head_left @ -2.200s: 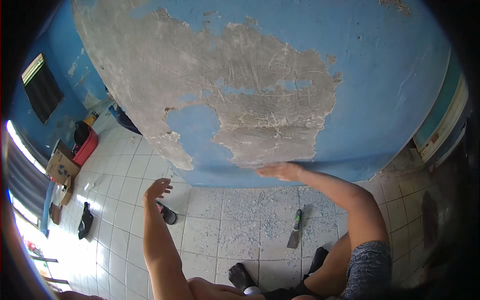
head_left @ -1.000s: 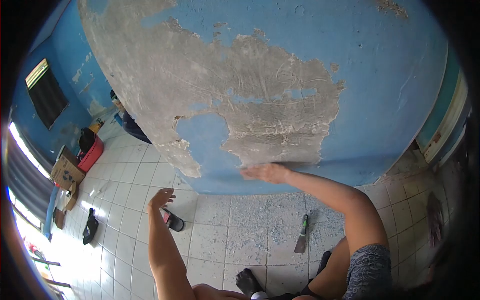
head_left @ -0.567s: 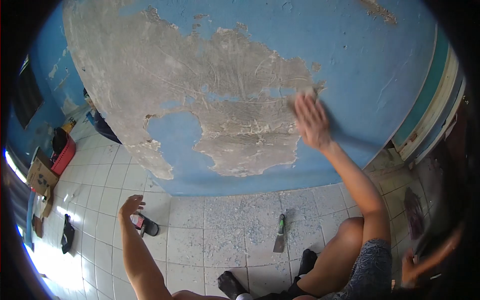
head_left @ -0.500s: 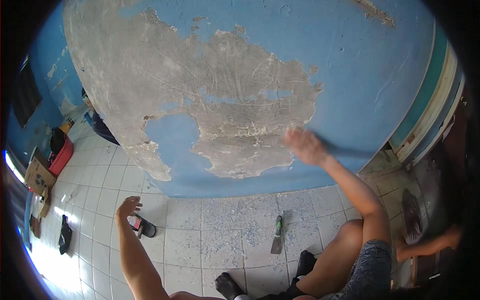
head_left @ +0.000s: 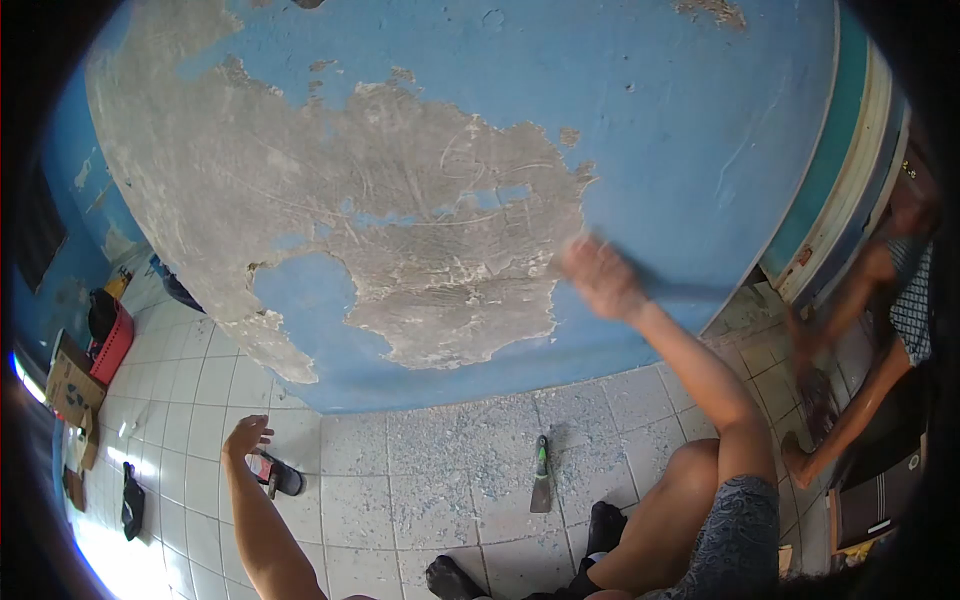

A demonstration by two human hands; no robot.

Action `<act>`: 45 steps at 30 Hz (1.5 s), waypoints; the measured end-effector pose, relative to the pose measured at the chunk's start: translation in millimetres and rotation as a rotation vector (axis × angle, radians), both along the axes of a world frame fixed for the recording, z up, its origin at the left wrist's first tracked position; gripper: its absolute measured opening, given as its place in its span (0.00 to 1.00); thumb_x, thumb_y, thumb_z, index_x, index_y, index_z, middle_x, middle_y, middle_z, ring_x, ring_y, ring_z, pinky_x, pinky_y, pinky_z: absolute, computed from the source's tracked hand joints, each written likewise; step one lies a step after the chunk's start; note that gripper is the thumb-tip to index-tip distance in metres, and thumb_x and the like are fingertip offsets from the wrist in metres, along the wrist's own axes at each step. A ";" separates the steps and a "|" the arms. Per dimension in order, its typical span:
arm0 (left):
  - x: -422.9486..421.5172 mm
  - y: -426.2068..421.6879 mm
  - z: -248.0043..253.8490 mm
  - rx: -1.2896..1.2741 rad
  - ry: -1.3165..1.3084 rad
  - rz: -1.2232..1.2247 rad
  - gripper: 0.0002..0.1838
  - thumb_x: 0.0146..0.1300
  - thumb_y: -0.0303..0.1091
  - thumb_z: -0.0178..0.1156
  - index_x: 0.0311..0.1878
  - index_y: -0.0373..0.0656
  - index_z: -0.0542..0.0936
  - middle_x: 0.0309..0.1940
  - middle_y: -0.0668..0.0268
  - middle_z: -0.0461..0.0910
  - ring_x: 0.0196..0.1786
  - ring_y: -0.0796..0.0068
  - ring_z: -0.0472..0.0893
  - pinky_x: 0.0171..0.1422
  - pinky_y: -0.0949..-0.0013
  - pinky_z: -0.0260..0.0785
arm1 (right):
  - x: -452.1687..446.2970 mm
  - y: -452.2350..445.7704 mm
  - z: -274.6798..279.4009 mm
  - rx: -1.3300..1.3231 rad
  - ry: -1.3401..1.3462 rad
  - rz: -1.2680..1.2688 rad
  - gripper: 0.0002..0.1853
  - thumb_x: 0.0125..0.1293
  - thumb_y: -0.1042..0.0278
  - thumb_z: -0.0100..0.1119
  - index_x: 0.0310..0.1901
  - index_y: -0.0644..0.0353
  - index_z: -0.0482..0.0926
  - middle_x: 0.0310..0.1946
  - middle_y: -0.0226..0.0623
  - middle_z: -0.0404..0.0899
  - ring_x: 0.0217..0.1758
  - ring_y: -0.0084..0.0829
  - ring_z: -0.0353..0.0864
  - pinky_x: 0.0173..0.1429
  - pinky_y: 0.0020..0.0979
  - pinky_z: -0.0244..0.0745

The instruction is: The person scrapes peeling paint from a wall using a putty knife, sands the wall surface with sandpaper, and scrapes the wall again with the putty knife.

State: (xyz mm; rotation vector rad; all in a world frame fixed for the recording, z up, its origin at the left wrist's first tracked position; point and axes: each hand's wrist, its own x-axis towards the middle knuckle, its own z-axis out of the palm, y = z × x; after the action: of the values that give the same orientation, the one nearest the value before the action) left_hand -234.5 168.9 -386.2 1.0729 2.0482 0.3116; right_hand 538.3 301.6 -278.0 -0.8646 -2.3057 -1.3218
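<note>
My right hand [head_left: 604, 280] is at the blue wall [head_left: 680, 200], by the right edge of a large bare grey patch [head_left: 450, 245] with ragged paint edges. Motion blurs its fingers, so I cannot make out whether anything is in them. Held out low at the left, my left hand [head_left: 247, 437] has its fingers stretched apart with nothing in them. Just past it on the floor is a dark slipper [head_left: 289, 480] with a small pink-and-white item beside it. A scraper [head_left: 541, 480] with a green and black handle lies on the tiles between the wall and my feet.
Paint flakes [head_left: 440, 440] litter the tiled floor along the wall. At left stand a red basket [head_left: 114, 345] and a cardboard box [head_left: 70, 385]; a dark slipper [head_left: 132, 500] lies nearby. Another person's leg [head_left: 850, 410] is at right, near the door frame [head_left: 840, 170].
The view has shifted, so the wall patch sits further left. My right hand remains at the patch's right edge, blurred in both frames. More of the other person's legs shows at right.
</note>
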 end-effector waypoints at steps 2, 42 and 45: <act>-2.3 7.5 -5.1 0.009 -0.011 0.005 0.28 0.76 0.54 0.49 0.71 0.48 0.70 0.54 0.65 0.86 0.50 0.69 0.84 0.50 0.53 0.75 | -2.0 -16.3 -39.0 -0.108 -0.318 0.007 0.32 0.75 0.71 0.40 0.80 0.55 0.54 0.82 0.33 0.48 0.85 0.30 0.47 0.86 0.36 0.42; 28.1 11.3 12.8 -0.021 0.051 -0.057 0.27 0.77 0.53 0.48 0.71 0.48 0.71 0.53 0.64 0.86 0.50 0.68 0.85 0.51 0.53 0.75 | -8.2 -1.3 48.9 -0.005 0.284 0.110 0.35 0.71 0.68 0.49 0.79 0.58 0.55 0.82 0.35 0.49 0.85 0.33 0.47 0.85 0.41 0.44; 19.3 14.2 6.0 -0.026 0.001 -0.070 0.29 0.76 0.54 0.48 0.72 0.49 0.68 0.57 0.62 0.84 0.54 0.64 0.83 0.57 0.46 0.72 | -6.7 -8.2 -17.8 -0.175 -0.089 0.126 0.32 0.74 0.68 0.44 0.79 0.58 0.56 0.82 0.32 0.49 0.84 0.30 0.50 0.86 0.37 0.43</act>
State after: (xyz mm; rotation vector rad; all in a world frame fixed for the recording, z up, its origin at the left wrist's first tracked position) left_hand -215.2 183.1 -380.2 1.1263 2.0054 0.2480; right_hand 531.6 293.4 -295.8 -0.7113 -2.5294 -1.1409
